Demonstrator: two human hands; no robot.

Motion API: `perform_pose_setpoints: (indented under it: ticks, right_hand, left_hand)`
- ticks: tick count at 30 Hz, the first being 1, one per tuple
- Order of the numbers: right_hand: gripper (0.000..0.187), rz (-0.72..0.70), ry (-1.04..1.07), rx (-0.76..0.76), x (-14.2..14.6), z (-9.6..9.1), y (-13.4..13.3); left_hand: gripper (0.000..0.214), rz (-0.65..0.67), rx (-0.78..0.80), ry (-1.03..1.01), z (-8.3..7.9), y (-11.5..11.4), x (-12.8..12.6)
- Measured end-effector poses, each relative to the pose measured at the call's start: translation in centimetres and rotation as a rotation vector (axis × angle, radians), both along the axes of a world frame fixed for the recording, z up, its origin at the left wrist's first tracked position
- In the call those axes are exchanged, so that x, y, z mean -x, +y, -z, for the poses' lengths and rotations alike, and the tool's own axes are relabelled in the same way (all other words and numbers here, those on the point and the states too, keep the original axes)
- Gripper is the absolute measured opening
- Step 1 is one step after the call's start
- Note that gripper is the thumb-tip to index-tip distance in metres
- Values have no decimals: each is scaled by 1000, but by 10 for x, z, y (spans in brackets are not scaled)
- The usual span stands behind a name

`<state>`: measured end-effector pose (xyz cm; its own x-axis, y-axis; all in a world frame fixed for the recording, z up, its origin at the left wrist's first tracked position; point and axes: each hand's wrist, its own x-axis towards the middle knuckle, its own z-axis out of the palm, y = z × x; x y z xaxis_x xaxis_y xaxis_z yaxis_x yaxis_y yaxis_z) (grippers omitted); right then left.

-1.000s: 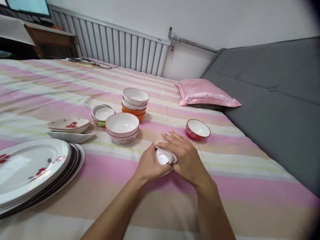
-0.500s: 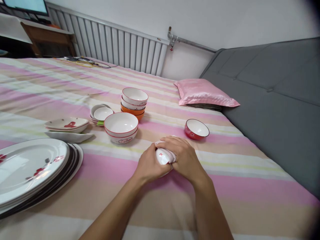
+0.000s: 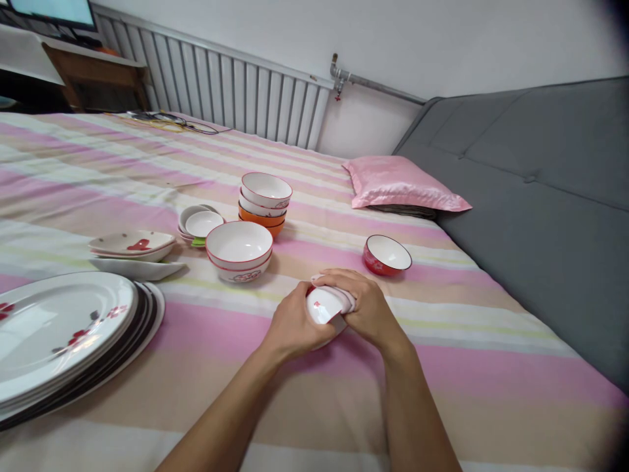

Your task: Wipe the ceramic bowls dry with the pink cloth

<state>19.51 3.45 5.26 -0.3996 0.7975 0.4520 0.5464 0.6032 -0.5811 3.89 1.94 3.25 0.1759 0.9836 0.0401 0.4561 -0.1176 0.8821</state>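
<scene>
A small white bowl (image 3: 322,307) with a red mark inside is tilted toward me, just above the striped bedsheet (image 3: 442,367). My left hand (image 3: 289,324) wraps round its left side and underside. My right hand (image 3: 366,305) is closed on a white cloth (image 3: 344,299) pressed against the bowl's right rim and inside. A red bowl with a white inside (image 3: 387,255) stands a little beyond my right hand.
A wide red-rimmed bowl (image 3: 239,250), a stack of bowls on an orange one (image 3: 263,202), small dishes (image 3: 199,225), flat saucers (image 3: 132,246) and a stack of large plates (image 3: 63,334) lie to the left. A pink pillow (image 3: 400,183) and grey sofa (image 3: 540,190) are right.
My right fingers have curled in from stretched over the bowl to a closed grip on the cloth, and the bowl's inside has turned more toward me.
</scene>
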Motion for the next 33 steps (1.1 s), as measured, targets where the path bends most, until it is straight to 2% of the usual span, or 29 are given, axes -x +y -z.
perform_pose_setpoints:
  ticks: [11,17,22,33]
  right_hand:
    - [52,-84,326,236,-15,20,16]
    - [54,-69,363,329,-19,24,19]
    - [62,-40,370,483,-24,30,21]
    - [56,14,412,637,-24,36,19]
  left_hand:
    - [49,-7,37,-25,-1,0,1]
    - [50,-3,50,-11,3,2,3]
    - [54,5,43,-10,7,4,5]
    - [56,-6,45,-18,9,5,5]
